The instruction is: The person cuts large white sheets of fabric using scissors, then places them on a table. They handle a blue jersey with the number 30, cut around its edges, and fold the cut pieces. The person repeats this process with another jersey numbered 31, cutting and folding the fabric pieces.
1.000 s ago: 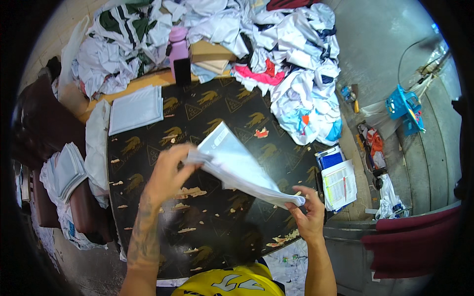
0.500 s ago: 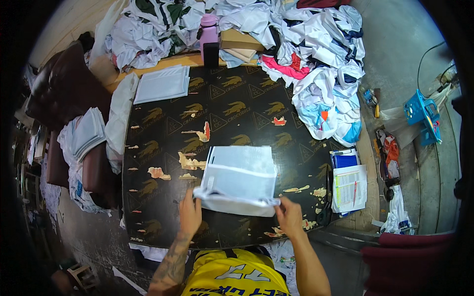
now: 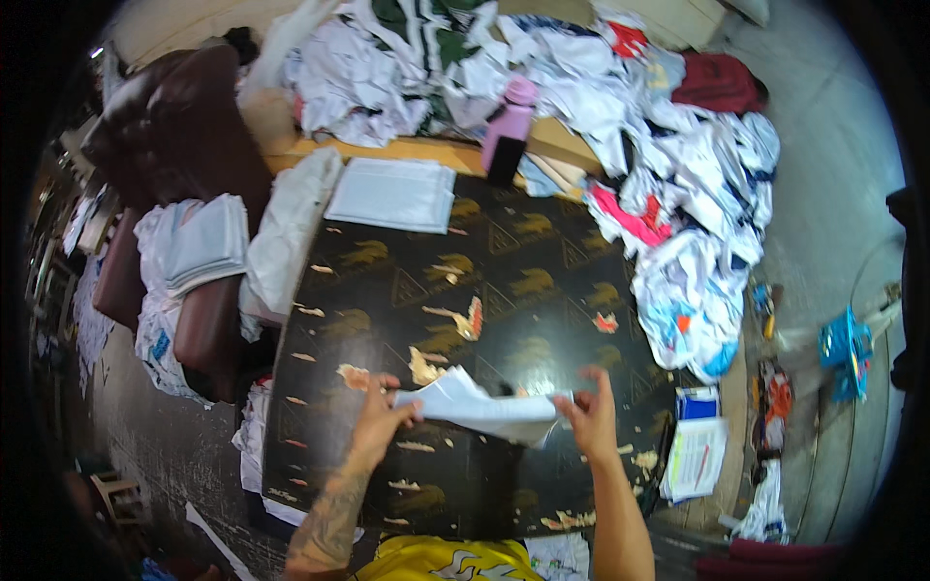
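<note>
A pale grey-white folded sheet (image 3: 484, 408) is held up over the near part of the dark table, tilted so that it looks like a narrow, sagging strip. Whether it is cloth or plastic I cannot tell. My left hand (image 3: 376, 426) grips its left end between thumb and fingers. At the other end my right hand (image 3: 593, 426) has its thumb against the sheet, with the index finger raised. A flat stack of similar pale pieces (image 3: 392, 194) lies at the table's far left corner.
The table (image 3: 387, 320) has peeling patches. A pink bottle (image 3: 511, 121) and a dark upright block (image 3: 504, 163) stand at its far edge. Heaped white clothes (image 3: 678, 232) border the back and right. Papers (image 3: 696, 457) lie at the right edge; a brown chair (image 3: 174, 145) stands left.
The sheet has gone from lying flat on the table to being raised and tilted between my hands. The view has shifted, so the table appears lower and farther right.
</note>
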`<state>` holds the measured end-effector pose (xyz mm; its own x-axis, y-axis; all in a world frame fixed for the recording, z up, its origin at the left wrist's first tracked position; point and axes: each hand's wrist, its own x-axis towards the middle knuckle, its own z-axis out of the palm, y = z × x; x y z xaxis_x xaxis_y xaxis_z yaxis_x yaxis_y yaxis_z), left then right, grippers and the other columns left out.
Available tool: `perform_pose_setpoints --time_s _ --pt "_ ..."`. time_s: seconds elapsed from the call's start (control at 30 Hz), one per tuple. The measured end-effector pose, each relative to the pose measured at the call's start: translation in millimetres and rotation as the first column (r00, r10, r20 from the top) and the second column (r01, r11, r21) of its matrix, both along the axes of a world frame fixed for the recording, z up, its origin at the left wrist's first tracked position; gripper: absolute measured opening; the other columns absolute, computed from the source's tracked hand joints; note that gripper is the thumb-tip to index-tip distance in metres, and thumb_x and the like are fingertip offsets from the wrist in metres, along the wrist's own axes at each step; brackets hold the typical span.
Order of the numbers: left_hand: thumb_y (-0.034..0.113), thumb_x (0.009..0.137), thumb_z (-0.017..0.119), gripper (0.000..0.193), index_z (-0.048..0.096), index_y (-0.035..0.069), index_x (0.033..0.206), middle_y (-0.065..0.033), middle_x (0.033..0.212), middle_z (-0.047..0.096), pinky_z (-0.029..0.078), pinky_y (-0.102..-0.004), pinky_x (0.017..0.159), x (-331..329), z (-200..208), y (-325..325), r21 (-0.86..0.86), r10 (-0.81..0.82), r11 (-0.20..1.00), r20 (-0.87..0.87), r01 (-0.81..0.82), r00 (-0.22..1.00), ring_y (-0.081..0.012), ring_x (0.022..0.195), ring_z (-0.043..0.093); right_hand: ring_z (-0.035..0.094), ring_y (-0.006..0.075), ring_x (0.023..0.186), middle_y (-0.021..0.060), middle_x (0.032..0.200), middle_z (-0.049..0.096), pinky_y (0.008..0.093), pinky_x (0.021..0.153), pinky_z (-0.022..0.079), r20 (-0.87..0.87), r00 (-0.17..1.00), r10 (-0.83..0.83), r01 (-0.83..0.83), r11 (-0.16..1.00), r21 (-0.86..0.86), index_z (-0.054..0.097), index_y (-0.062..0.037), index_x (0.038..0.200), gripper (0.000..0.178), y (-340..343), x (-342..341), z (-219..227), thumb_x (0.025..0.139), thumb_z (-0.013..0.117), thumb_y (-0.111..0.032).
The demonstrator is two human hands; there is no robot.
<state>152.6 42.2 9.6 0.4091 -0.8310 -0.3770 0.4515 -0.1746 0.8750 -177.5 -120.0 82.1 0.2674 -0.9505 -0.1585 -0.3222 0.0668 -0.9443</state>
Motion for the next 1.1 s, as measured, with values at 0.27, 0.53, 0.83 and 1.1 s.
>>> perform_pose_setpoints --time_s 0.27,0.53,0.83,1.1 --pt "0.005 0.087 0.085 0.052 0.049 0.009 0.124 -0.0165 0.108 0.072 0.053 -0.0352 0.083 267.1 110.7 -191.3 -0.115 0.111 0.993 0.741 -0.037 0.662 -0.0218 0.090 0.067 0.051 0.0085 0.066 0.0032 0.073 0.063 0.0274 0.063 0.044 0.019 0.981 0.195 -0.172 0.901 -0.399 0.042 -0.0055 0.156 0.066 -197.3 266.1 63.3 0.099 0.075 -0.004" --pt "0.023 0.085 0.088 0.060 0.047 0.008 0.127 -0.0263 0.114 0.073 0.053 -0.0505 0.095 352.7 4.8 -283.3 -0.056 0.167 0.972 0.853 -0.230 0.495 -0.0469 0.111 0.071 0.073 0.0272 0.081 0.0144 0.098 0.078 0.0410 0.078 0.057 -0.103 0.995 0.010 -0.045 0.938 -0.344 0.054 -0.0074 0.149 0.062 -246.8 371.6 -38.7 0.094 0.083 -0.017" --pt "0.042 0.102 0.068 0.078 0.038 0.008 0.165 -0.0228 0.172 0.033 0.021 -0.0675 0.124 71.9 -33.7 -45.5 0.361 -0.402 0.833 0.916 -0.420 -0.009 -0.0458 0.158 0.030 0.060 0.0438 0.126 0.0214 0.137 0.065 0.0512 0.108 0.049 -0.435 0.712 -0.551 0.058 0.663 -0.746 0.060 -0.0057 0.140 0.060 -287.4 32.2 -65.6 0.089 0.085 -0.028" --pt "0.031 0.102 0.071 0.069 0.044 -0.002 0.155 -0.0321 0.166 0.033 0.032 -0.0561 0.125 -104.6 24.8 59.7 0.299 -0.297 0.954 0.916 0.036 0.268 -0.0514 0.151 0.035 0.069 0.0449 0.118 0.0283 0.125 0.071 0.0493 0.101 0.056 -0.694 0.524 -0.494 0.332 0.869 -0.367 0.057 0.0049 0.140 0.068 -298.3 -238.9 -34.7 0.085 0.083 -0.027"
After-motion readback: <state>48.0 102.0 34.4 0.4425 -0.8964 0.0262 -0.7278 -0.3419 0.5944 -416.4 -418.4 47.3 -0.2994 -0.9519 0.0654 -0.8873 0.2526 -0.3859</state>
